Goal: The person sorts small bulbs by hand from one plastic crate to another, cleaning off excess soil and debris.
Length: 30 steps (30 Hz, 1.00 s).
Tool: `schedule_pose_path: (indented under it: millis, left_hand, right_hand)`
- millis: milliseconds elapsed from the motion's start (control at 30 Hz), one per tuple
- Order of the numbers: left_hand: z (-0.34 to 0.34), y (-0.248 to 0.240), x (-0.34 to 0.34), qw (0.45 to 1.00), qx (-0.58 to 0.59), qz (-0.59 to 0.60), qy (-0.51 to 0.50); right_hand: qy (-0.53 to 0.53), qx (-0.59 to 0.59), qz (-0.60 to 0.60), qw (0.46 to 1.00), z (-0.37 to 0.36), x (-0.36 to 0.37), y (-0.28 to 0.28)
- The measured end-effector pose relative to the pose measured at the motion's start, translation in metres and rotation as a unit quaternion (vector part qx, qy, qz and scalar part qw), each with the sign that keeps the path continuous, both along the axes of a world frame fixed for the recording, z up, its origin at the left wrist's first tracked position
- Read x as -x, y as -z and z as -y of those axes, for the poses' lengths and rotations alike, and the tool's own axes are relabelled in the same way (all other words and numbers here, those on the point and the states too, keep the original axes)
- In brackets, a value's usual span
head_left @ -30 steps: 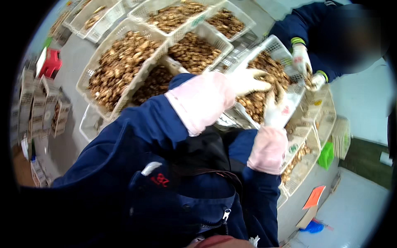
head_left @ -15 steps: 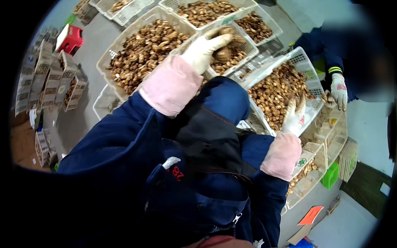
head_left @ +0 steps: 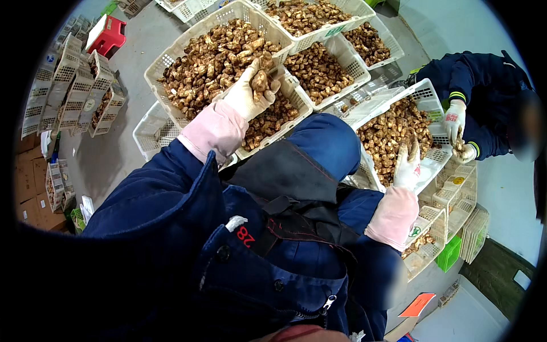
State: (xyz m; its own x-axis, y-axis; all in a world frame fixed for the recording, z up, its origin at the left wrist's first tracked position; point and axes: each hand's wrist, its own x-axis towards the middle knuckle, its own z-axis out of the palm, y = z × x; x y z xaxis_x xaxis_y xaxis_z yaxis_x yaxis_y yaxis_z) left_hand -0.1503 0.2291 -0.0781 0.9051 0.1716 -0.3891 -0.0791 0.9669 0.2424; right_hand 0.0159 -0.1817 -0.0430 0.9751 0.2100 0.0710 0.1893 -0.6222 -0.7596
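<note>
Brown, knobbly bulb-like pieces (head_left: 265,81) are gripped in my left hand (head_left: 249,96), which wears a pale glove. It hovers over the border between a large white crate (head_left: 152,68) and a smaller crate (head_left: 305,102), both with more such pieces inside. My right hand (head_left: 408,168), gloved in white with brown-stained fingertips, rests with its fingers apart at the near side of the heap (head_left: 393,134) in a tilted white crate (head_left: 436,122). I see nothing held in it. Pink cuffs cover both my wrists.
A co-worker's gloved hands (head_left: 454,121) handle a small brown piece beyond the tilted crate. More filled crates (head_left: 347,25) stand at the back, and stacked crates (head_left: 74,91) at the left. A red stool (head_left: 106,35) is at far left; green baskets (head_left: 449,253) stand at right.
My left hand has moved left from the middle crate, with pieces in its fingers. The right hand stays at the tilted crate. The co-worker's second hand now shows, and the view has shifted slightly.
</note>
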Motion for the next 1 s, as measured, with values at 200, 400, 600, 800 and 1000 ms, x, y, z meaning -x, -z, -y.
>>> schedule_pose_path:
  millis: [200,400,600,800,1000]
  left_hand:
    - [-0.035,0.03,0.002,0.991,0.026,0.109,0.071]
    - [-0.103,-0.021,0.033,0.943,-0.248,-0.147,-0.165]
    - [-0.19,0.047,0.083,0.944,-0.182,-0.144,-0.236]
    - [-0.205,0.086,0.097,0.935,-0.282,-0.157,-0.15]
    - [-0.211,0.091,0.094,0.844,-0.462,-0.264,-0.062]
  right_hand:
    - [-0.009,-0.066,-0.011,0.998,0.011,-0.006,0.013]
    - [0.013,-0.034,-0.016,0.999,-0.001,0.008,-0.004]
    - [-0.001,-0.044,-0.027,0.999,-0.004,0.002,0.007]
    - [0.006,-0.051,-0.035,0.998,0.006,0.005,0.002]
    - [0.004,-0.023,-0.007,1.0,0.011,0.01,-0.002]
